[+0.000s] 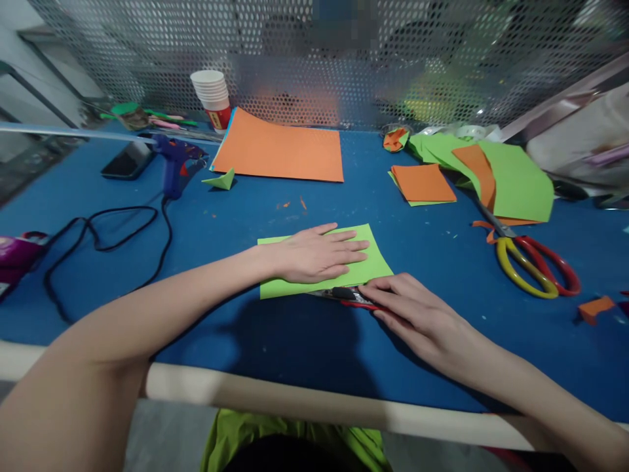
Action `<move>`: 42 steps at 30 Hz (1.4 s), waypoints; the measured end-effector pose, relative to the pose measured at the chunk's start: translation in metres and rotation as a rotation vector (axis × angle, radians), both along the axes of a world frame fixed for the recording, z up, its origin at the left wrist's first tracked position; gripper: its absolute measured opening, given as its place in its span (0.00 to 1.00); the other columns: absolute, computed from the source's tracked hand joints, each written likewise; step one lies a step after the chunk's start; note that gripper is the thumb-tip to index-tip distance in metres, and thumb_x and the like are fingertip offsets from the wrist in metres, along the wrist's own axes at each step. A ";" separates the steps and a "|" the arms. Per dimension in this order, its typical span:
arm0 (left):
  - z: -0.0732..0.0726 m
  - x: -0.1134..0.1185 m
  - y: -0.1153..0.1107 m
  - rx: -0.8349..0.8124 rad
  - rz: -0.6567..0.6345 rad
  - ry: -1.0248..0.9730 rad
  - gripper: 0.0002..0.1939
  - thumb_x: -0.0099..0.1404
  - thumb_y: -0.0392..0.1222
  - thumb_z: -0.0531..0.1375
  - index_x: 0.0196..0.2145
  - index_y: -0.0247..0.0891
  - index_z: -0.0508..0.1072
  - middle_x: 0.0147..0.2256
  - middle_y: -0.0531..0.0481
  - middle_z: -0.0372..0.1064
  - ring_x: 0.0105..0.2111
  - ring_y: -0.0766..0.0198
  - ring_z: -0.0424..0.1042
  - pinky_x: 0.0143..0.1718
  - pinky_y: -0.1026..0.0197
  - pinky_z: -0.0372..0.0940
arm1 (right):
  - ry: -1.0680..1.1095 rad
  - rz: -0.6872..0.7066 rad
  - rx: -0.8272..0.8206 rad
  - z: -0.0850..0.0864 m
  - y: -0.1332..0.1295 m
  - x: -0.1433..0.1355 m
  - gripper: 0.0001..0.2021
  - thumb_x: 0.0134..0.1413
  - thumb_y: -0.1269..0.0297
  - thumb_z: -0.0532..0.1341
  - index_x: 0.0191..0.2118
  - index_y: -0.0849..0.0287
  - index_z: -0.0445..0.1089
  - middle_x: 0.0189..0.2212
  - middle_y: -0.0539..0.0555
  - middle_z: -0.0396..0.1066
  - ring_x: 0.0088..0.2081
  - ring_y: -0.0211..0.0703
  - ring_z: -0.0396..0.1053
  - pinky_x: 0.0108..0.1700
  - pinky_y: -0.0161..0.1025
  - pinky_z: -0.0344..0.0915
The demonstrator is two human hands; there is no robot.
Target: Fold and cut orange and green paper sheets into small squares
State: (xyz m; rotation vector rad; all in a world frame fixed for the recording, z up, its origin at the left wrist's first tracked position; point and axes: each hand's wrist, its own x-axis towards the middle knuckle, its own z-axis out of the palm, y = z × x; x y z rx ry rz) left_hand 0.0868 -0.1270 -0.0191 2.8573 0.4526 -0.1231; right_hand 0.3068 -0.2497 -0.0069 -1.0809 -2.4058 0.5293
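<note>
A green sheet of paper (pixel 376 252) lies on the blue table, in the middle. My left hand (pixel 322 254) rests flat on it, palm down, with its fingers spread. At the sheet's near edge is a utility knife (pixel 345 294) with a black and red body, its blade end pointing left along the paper. The fingers of my right hand (pixel 407 305) are closed on the knife's right end. Part of the blade end is hard to make out against the paper's edge.
Behind are orange sheets (pixel 285 147) and stacked paper cups (pixel 211 95). Orange squares (pixel 423 183), green sheets (pixel 521 180) and scissors (pixel 528 262) lie right. A glue gun (pixel 173 164), its cord, a phone (pixel 128 158) and a folded green piece (pixel 221 179) are left.
</note>
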 end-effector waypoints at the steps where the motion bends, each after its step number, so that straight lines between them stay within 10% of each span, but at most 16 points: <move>1: -0.001 0.000 0.000 0.001 -0.001 -0.005 0.28 0.74 0.49 0.39 0.68 0.40 0.53 0.69 0.52 0.43 0.70 0.61 0.39 0.69 0.50 0.33 | 0.000 -0.002 0.002 0.000 0.000 -0.001 0.17 0.65 0.71 0.53 0.56 0.57 0.67 0.45 0.61 0.72 0.45 0.49 0.69 0.44 0.47 0.71; 42: 0.000 0.000 -0.001 -0.027 0.011 0.010 0.29 0.73 0.49 0.37 0.68 0.43 0.52 0.70 0.56 0.41 0.70 0.63 0.36 0.68 0.54 0.30 | 0.044 0.053 0.064 -0.003 -0.003 -0.034 0.18 0.63 0.75 0.55 0.56 0.58 0.66 0.44 0.60 0.71 0.44 0.47 0.68 0.44 0.44 0.70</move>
